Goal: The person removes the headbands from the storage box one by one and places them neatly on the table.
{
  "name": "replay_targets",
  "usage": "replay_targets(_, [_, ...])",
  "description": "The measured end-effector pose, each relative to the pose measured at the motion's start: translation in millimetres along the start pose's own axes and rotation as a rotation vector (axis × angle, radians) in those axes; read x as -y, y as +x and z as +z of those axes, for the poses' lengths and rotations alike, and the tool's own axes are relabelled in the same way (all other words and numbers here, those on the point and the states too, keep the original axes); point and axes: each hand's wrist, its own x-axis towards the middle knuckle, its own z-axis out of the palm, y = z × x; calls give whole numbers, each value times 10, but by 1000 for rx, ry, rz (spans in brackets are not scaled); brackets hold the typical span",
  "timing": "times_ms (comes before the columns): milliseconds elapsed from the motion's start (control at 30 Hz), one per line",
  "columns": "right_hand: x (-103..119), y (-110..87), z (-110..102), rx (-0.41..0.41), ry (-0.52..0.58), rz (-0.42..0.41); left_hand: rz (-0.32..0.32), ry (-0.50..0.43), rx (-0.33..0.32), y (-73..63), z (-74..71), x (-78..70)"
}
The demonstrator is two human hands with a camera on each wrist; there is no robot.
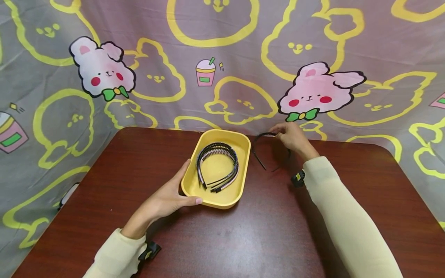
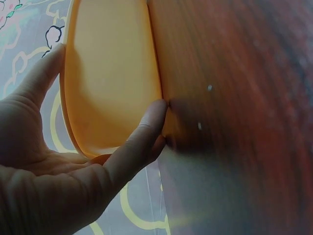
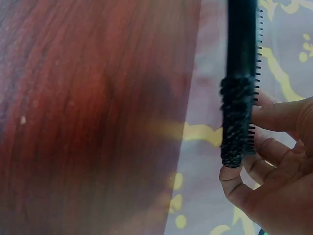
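A yellow plastic box (image 1: 185, 184) with rounded corners stands on the table, several headbands (image 1: 238, 164) nested inside it, mostly black, with a paler one among them. My left hand (image 1: 169, 199) grips the box at its near left corner, thumb over the near side and fingers along the left side. In the left wrist view the fingers (image 2: 45, 73) spread round the box's outer wall. To the right of the box, my right hand (image 1: 292, 135) pinches a black headband (image 1: 256, 148) by its top, tips pointing down. The right wrist view shows this headband (image 3: 238, 117) with comb teeth and a textured dark band.
The dark red wooden table (image 1: 222, 239) ends at the back against a patterned curtain (image 1: 194, 104) with cartoon rabbits. Curtain cloth also hangs at the left and right sides. A small camera is strapped at each wrist.
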Motion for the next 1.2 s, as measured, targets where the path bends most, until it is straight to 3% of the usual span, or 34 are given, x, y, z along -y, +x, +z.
replay_targets(233, [-100,27,54,13,3,-11,-1,5,-2,9,1,-7])
replay_targets(533, [-200,42,126,47,6,41,-1,1,-3,7,4,-5])
replay_targets(1200, [-262,94,246,28,23,60,-24,14,3,-2,-3,39])
